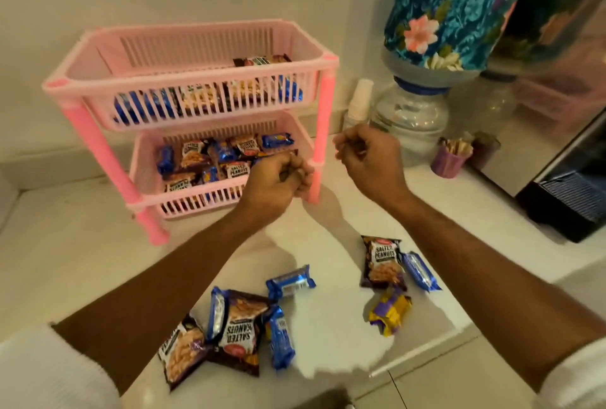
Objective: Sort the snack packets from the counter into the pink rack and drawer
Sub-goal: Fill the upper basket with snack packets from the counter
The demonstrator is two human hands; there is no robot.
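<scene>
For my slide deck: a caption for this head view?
Both hands hover by a pink rack while snack packets wait on the counter.

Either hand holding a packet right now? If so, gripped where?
Nothing visibly held. Left hand and right hand are curled in front of the pink rack, no packet in either.

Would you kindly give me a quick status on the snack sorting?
Both hands, left and right, curled, empty, near the pink rack. Both tiers hold packets. Several snack packets remain on the counter. Nothing blocking.
</scene>
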